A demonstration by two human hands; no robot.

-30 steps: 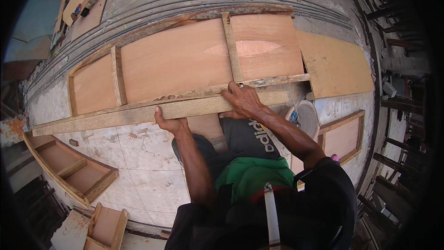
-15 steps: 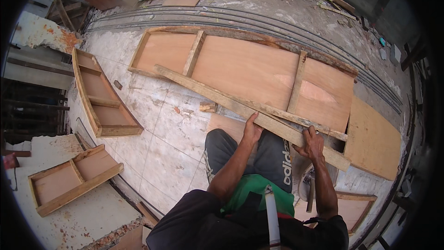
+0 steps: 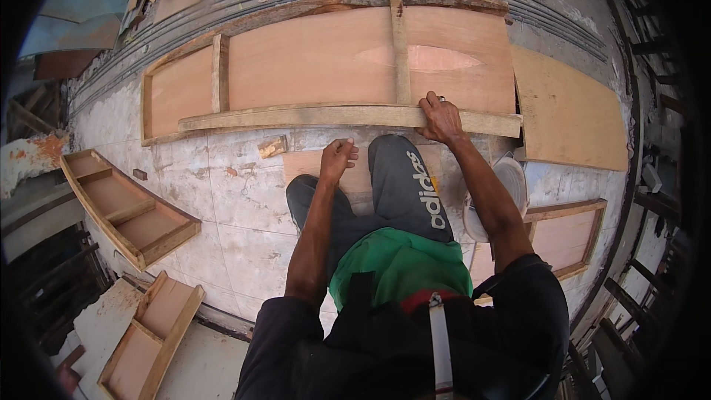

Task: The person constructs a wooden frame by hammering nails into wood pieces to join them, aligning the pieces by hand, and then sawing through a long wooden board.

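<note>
Wooden batten (image 3: 326, 116) under your right hand runs left to right across the floor, its long axis following the near edge of the big plywood panel frame (image 3: 318, 59) it lies against. It's a long, pale, rough-sawn strip, slightly weathered, its right end reaching the loose plywood sheet (image 3: 566, 107). Half a second ago it sat slanted across the view, with both your hands on its near end; now it lies level and only one hand is on it. Next down in size, a long box frame (image 3: 126, 207) lies well to your left, a smaller one (image 3: 152, 333) nearer the lower edge. A small board (image 3: 355, 170) rests by your knees. Your right hand (image 3: 441, 118) presses down on the batten near its right end, fingers curled over the far edge. Your left hand (image 3: 337, 159) has come off it and hangs loosely curled above the small board; whether it touches anything is hard to tell. A small wood offcut (image 3: 272, 146) lies just beside the batten.
</note>
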